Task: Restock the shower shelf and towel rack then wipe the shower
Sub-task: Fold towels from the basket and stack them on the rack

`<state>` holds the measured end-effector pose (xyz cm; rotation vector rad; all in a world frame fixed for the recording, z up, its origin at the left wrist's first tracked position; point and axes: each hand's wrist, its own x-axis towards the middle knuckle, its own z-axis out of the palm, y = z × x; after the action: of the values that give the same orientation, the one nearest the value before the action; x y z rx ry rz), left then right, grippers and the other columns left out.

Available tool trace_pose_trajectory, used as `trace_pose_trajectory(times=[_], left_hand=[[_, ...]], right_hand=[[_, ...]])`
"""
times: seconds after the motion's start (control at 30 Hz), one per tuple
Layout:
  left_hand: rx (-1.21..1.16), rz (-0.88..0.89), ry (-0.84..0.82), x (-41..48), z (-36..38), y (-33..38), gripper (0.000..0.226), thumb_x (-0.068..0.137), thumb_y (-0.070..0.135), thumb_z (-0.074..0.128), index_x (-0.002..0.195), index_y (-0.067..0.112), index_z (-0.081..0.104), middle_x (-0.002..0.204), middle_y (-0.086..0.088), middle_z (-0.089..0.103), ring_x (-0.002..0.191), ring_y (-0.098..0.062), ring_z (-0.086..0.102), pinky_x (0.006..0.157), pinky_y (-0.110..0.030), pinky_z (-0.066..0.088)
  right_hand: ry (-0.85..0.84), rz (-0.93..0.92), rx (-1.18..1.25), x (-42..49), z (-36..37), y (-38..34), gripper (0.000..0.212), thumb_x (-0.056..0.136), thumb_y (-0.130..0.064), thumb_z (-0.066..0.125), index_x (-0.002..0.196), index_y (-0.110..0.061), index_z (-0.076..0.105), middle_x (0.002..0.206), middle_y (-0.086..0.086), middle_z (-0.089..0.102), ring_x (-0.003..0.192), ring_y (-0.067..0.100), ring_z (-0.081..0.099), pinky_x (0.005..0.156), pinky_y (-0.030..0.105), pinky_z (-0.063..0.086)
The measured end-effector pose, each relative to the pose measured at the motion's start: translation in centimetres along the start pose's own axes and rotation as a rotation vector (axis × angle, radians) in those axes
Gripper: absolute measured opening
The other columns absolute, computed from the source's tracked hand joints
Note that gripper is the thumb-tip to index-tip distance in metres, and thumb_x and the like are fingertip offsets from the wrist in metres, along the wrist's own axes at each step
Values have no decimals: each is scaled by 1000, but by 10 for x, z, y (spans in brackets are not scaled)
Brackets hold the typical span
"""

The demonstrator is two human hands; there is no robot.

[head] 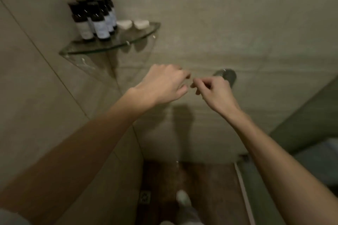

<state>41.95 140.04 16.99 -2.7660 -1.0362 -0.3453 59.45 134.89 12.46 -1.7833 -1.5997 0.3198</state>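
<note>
Shelf (109,46) looked stocked: a cluster of dark bottles (95,18) packed into the corner, two white soaps (132,23) side by side at its right end, close to the rim.

Hands: the left hand (162,84) and right hand (212,91) were both in mid-air in front of the back wall, fingers curled, tips almost meeting. Nothing was visible in either. With the blur I couldn't tell whether they pinched something small or were just idle.

My read was that the shelf part was done and this was the gap before the towel rack or the wipe. No cloth, towel or rack was in view.

To do it well:
- get a cloth in hand before touching the walls
- wipe top down, finish at the floor (210,188) near the drain (145,197)
- go gently round the glass shelf. The bottles stood tight together, so one knock would likely topple several
- nudge the soaps back from the rim if they overhang

Position: the shelf sat up and to the left of both hands, apart from them and nearer the left one. The tap knob (225,76) was just behind the right hand. I couldn't tell if they touched.
</note>
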Motion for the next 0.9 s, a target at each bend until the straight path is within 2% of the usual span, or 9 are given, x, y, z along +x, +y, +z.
trace_pose_trajectory(times=[0.1, 0.23, 0.33, 0.4, 0.5, 0.63, 0.73, 0.83, 0.9], left_hand=[[-102, -7, -175, -32, 57, 22, 41, 95, 48, 47, 131, 31, 55, 126, 1, 66, 115, -28, 62, 82, -38, 51], [-304, -61, -576, -89, 145, 53, 43, 95, 47, 53, 134, 30, 55, 135, 1, 61, 125, -25, 57, 98, -39, 49], [-527, -121, -754, -144, 201, 82, 33, 95, 37, 61, 124, 22, 64, 114, -3, 68, 111, -26, 63, 91, -32, 50], [-638, -148, -834, -183, 230, 99, 27, 95, 33, 65, 117, 18, 68, 101, 1, 65, 101, -21, 65, 83, -27, 48], [-683, -173, -981, -238, 266, 114, 26, 95, 31, 66, 118, 18, 69, 104, 5, 64, 103, -16, 65, 86, -25, 48], [-691, -251, -1066, -287, 296, 128, 17, 92, 23, 69, 109, 20, 71, 105, -1, 71, 104, -19, 68, 88, -29, 52], [-662, -255, -1085, -305, 301, 148, 14, 94, 23, 67, 108, 21, 71, 105, -3, 71, 102, -20, 67, 92, -32, 52], [-623, -208, -1134, -314, 304, 177, 16, 96, 21, 64, 110, 17, 71, 102, -4, 68, 98, -21, 65, 84, -30, 50], [-596, -166, -1167, -320, 305, 202, 18, 95, 20, 64, 111, 14, 70, 95, -3, 65, 96, -23, 66, 79, -30, 49]], right_hand=[[-102, 186, -74, -71, 8, 43, 31, 97, -37, 55, 88, -17, 78, 78, -2, 76, 75, 19, 71, 78, 39, 57], [-249, 463, -129, -171, 16, 93, 28, 96, -41, 56, 84, -21, 72, 85, 0, 75, 85, 25, 72, 80, 38, 57], [-314, 642, -106, -246, 25, 121, 21, 97, -34, 59, 91, -20, 74, 80, -3, 69, 89, 23, 71, 76, 30, 49], [-342, 770, -70, -298, 32, 140, 26, 98, -30, 59, 93, -10, 74, 80, 5, 71, 84, 26, 70, 75, 35, 51], [-395, 981, -14, -382, 45, 168, 29, 96, -29, 60, 91, -3, 72, 81, 19, 73, 77, 34, 70, 73, 44, 56], [-345, 1230, 104, -495, 61, 183, 18, 93, -23, 61, 84, -11, 71, 75, 11, 71, 65, 22, 66, 71, 39, 57], [-267, 1411, 183, -585, 75, 182, 18, 92, -18, 61, 89, -4, 72, 77, 9, 68, 60, 9, 63, 66, 27, 52], [-292, 1555, 226, -666, 91, 164, 18, 92, -26, 58, 84, -14, 68, 83, 8, 70, 81, 24, 68, 77, 34, 56], [-303, 1605, 268, -704, 94, 142, 10, 97, -27, 55, 90, -22, 60, 92, 5, 69, 87, 23, 65, 82, 30, 53]])
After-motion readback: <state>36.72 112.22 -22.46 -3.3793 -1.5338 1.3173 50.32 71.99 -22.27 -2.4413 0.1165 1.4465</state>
